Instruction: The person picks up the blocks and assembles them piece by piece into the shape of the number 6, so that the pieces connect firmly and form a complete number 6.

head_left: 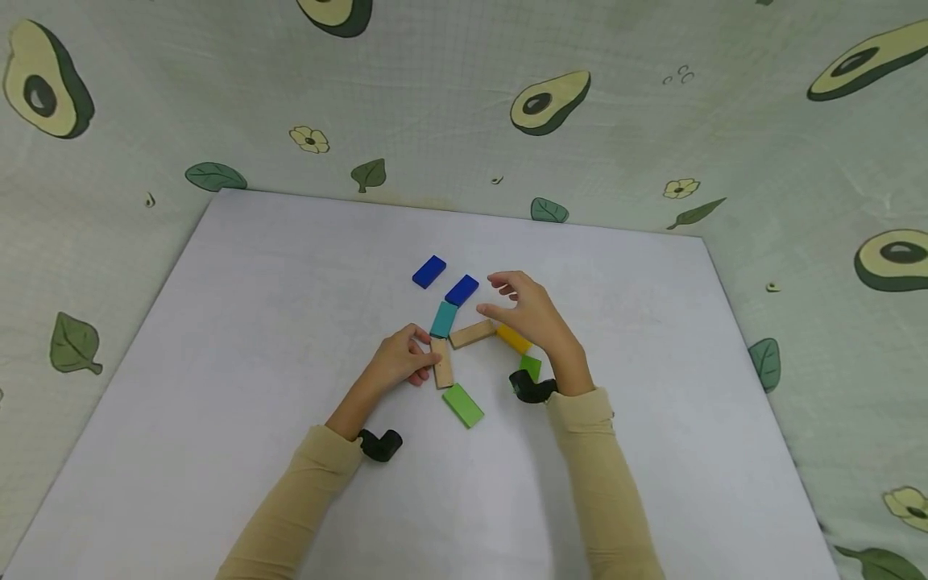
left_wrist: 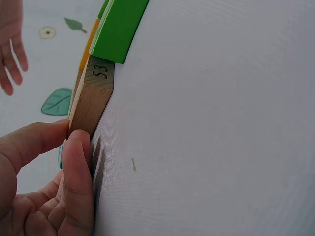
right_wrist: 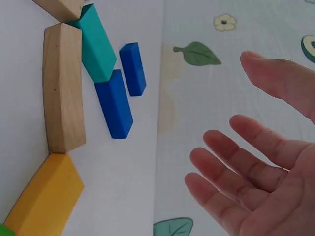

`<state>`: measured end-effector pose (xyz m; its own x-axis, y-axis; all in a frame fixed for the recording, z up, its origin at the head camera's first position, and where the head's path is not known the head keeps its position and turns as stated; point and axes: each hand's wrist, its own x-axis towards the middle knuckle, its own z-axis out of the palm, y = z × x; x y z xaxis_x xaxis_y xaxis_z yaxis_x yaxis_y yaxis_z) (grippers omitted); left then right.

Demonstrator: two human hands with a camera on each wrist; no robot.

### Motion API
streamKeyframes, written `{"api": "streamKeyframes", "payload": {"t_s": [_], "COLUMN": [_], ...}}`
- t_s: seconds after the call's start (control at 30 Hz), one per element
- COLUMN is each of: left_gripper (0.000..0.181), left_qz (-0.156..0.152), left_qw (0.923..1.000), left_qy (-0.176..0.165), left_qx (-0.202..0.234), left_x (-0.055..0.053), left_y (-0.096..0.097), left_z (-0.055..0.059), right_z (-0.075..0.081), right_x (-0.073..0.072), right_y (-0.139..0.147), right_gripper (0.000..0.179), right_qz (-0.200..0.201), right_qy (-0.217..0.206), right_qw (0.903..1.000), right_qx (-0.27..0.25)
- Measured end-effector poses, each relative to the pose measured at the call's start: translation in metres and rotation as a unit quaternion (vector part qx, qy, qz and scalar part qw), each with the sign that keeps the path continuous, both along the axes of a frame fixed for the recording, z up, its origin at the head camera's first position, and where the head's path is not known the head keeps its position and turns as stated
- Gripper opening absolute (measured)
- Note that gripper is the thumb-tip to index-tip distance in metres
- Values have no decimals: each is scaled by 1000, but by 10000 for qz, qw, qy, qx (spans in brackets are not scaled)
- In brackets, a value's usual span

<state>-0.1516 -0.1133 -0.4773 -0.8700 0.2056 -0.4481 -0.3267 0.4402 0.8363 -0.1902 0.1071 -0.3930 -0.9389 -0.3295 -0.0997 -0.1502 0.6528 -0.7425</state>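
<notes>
My left hand (head_left: 397, 356) pinches a plain wooden block (head_left: 444, 369) at its side with finger and thumb; the left wrist view shows "53" on its end. A light green block (head_left: 463, 406) adjoins its near end, and a teal block (head_left: 444, 320) its far end. Beyond the teal one lies a blue block (head_left: 462, 290). Fingers spread and holding nothing, my right hand (head_left: 532, 310) hovers right of a second wooden block (head_left: 472, 333). From that block a yellow block (head_left: 513, 338) and a green block (head_left: 532, 366) continue the row; the green one is partly covered.
Another blue block (head_left: 429, 272) lies apart at the back. Black wrist devices (head_left: 532, 388) sit by both cuffs. The white tabletop (head_left: 181, 387) ends at a fabric backdrop (head_left: 435, 113) printed with avocados and leaves, which rises at the back and sides.
</notes>
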Motion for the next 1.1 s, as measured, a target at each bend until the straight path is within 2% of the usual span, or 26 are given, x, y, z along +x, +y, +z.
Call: {"api": "streamKeyframes", "payload": {"t_s": [0.27,0.5,0.67,0.9,1.1], "left_gripper": [36,36,36,36,36], "left_qz": [-38,-45,-47,-55,-21], "left_qw": [10000,10000,10000,10000,10000], "left_qy": [3,4,-8,-19,-20], "left_qx": [-74,-54,-44,37,16], "left_x": [-1,-1,-1,-1,0], "left_y": [-1,-2,-2,-1,0], "left_z": [1,3,4,2,1], "right_z": [1,-3,-14,-29,-43], "right_x": [-30,-57,-72,-81,-85], "right_y": [-35,-62,-77,-90,-98], "right_gripper": [47,50,54,56,61], "right_qz": [395,449,418,112,19], "right_qy": [-112,-329,-483,-625,-579], "right_qw": [9991,9981,9964,9946,9910], "right_qx": [-76,280,558,827,1210]}}
